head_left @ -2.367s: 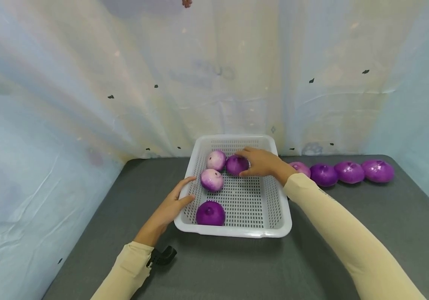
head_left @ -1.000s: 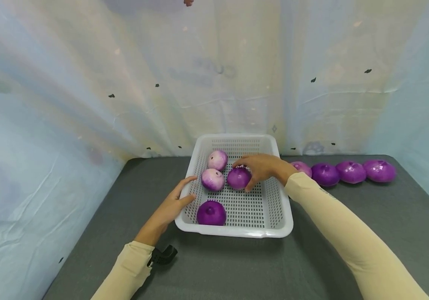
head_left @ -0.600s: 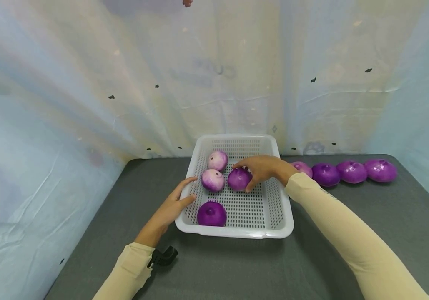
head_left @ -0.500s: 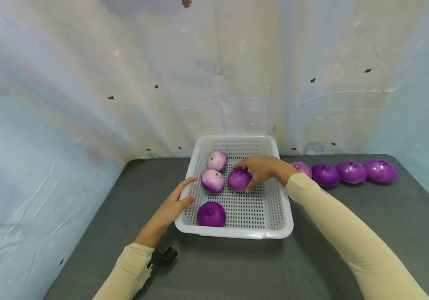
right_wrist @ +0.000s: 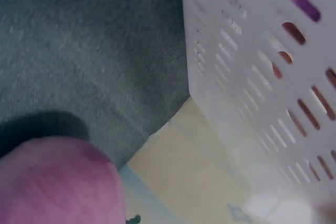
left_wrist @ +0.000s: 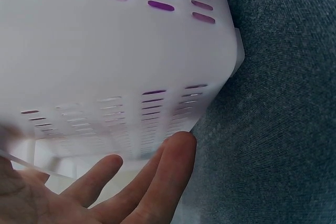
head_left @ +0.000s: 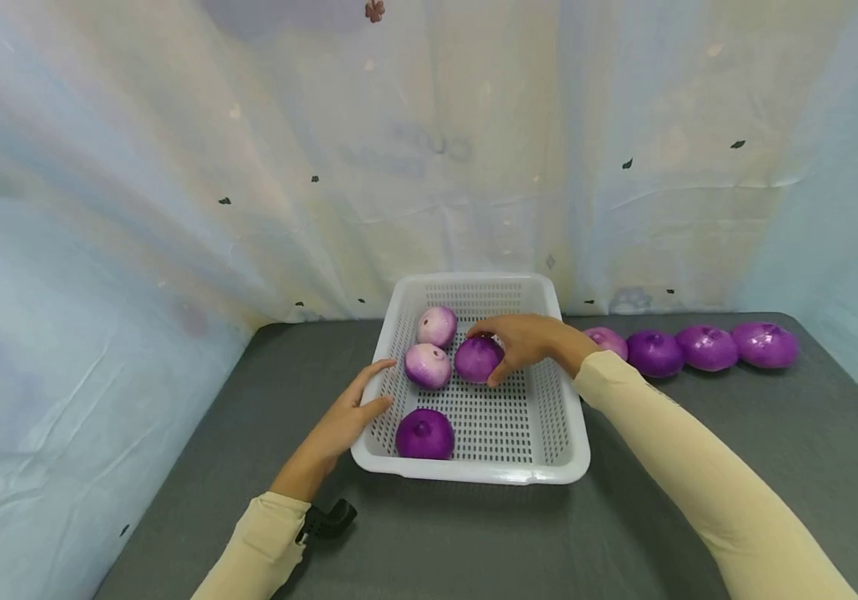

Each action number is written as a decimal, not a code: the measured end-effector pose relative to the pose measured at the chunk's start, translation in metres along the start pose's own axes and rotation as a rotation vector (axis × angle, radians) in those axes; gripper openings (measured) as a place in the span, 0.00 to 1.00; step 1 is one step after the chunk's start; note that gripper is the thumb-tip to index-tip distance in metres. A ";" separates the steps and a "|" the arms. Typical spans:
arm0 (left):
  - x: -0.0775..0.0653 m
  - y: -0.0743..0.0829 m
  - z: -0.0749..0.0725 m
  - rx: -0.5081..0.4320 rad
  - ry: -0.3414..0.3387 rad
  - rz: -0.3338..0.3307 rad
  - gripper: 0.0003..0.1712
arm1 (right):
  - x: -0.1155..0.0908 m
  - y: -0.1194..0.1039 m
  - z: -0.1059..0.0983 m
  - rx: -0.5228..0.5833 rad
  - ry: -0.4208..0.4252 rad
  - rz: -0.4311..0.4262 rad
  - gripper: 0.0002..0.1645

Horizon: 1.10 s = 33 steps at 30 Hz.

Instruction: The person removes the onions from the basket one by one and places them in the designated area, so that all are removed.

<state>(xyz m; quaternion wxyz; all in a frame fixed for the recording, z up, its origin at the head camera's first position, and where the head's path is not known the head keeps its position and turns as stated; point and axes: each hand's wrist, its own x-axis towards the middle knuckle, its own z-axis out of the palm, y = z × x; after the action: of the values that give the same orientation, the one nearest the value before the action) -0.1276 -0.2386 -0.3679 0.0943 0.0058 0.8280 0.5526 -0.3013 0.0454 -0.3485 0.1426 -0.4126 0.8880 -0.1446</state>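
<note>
A white perforated plastic basket sits on the dark table. My right hand reaches over its right rim, fingers curled round a purple onion. The right wrist view sees this grip only in bits through the wall slots. Left of that onion are two paler onions, one farther back and one nearer. A dark purple onion lies in the front left part. My left hand rests at the left rim with spread thumb and index finger; its other fingers extend straight along the outer wall.
Several more onions stand in a row right of the basket, among them a dark one and the outermost one. A patterned curtain hangs behind the table. A black strap mount sticks out from the left wrist.
Since the earliest frame my right hand has drawn the purple onion a little nearer to the front of the basket. Over the last half second it stays there; the left hand keeps its place.
</note>
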 end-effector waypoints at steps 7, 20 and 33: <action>0.000 -0.004 0.000 -0.010 0.002 -0.009 0.31 | 0.001 0.001 0.003 0.068 0.038 -0.024 0.53; 0.001 -0.002 -0.001 0.006 0.006 -0.001 0.31 | 0.003 0.006 0.001 0.138 0.104 -0.063 0.55; 0.000 0.000 0.001 0.005 0.004 0.004 0.31 | 0.000 0.006 -0.001 0.158 0.164 -0.103 0.56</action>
<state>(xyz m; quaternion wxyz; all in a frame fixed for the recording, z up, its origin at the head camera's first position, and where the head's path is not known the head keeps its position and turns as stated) -0.1278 -0.2378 -0.3685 0.0914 0.0066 0.8297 0.5507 -0.3056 0.0494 -0.3493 0.0941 -0.4318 0.8602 -0.2546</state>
